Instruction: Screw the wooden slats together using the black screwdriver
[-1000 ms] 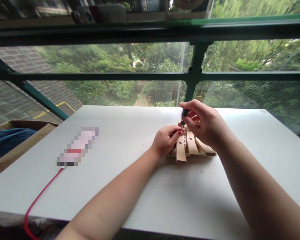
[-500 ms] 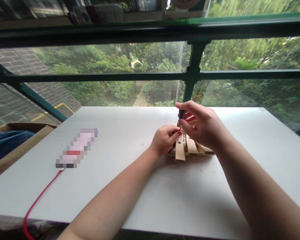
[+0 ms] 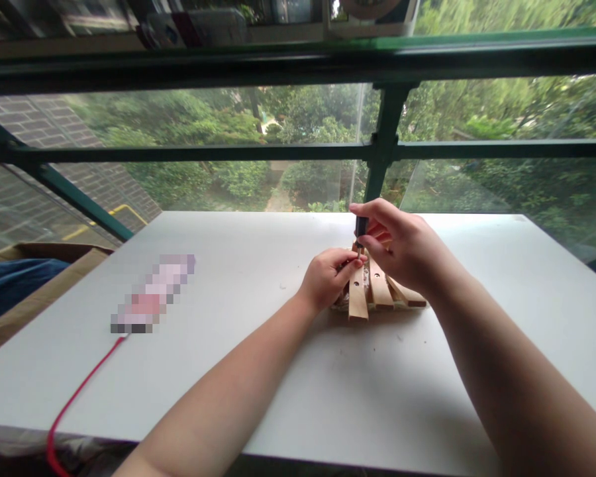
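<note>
My right hand [image 3: 395,242] is closed around a screwdriver [image 3: 361,227] with a dark handle, held upright. Its thin metal shaft points down at the far part of a pale wooden slat [image 3: 358,301]. Fingers and thumb of my left hand [image 3: 330,275] pinch close about the screwdriver's tip, against that slat; whether they grip a screw or just the wood is hidden. Two more wooden slats, one of them with a dark hole [image 3: 381,291], lie fanned out to the right. Beneath the slats is a base wrapped in something clear and crinkled, mostly covered by my hands.
A white table [image 3: 258,371] carries the work, with small crumbs near the slats. On the left lies a blurred-out device [image 3: 161,285] with a red cable [image 3: 82,384] running off the front edge. A cardboard box [image 3: 87,262] with blue cloth stands beyond the left edge. Green-framed windows rise behind.
My right hand's fingers have shifted slightly on the screwdriver handle, with thumb and forefinger a little farther apart. My left hand and the slats stay in place.
</note>
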Motion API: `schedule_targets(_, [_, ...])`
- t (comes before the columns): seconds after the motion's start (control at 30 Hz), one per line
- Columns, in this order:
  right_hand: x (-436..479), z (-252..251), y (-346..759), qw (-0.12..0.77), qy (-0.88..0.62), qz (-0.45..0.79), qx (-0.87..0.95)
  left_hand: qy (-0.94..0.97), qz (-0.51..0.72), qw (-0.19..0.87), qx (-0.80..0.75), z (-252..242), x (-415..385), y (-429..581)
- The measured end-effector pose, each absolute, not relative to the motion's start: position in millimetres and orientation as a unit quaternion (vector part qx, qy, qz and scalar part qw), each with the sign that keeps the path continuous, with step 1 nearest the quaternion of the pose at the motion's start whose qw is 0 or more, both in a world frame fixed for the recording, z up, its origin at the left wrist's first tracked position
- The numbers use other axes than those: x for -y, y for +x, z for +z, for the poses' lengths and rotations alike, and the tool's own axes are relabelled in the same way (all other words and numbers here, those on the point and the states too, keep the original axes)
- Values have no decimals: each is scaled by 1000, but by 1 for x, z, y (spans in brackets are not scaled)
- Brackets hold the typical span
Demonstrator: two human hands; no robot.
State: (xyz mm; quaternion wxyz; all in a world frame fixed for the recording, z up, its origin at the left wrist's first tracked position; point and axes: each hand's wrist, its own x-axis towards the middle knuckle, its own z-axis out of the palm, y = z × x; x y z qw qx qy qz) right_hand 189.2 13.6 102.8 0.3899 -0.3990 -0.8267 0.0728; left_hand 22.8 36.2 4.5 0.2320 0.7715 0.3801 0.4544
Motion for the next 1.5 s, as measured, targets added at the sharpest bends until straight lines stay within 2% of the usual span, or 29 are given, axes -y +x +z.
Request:
schedule_targets(1.07, [-12,107,187,381,-417,21,825,780,459,222,-362,5,-37,22])
schedule_targets(1.5, [-10,107,189,377,-397,20,836,748,466,237,-408,6,-34,23])
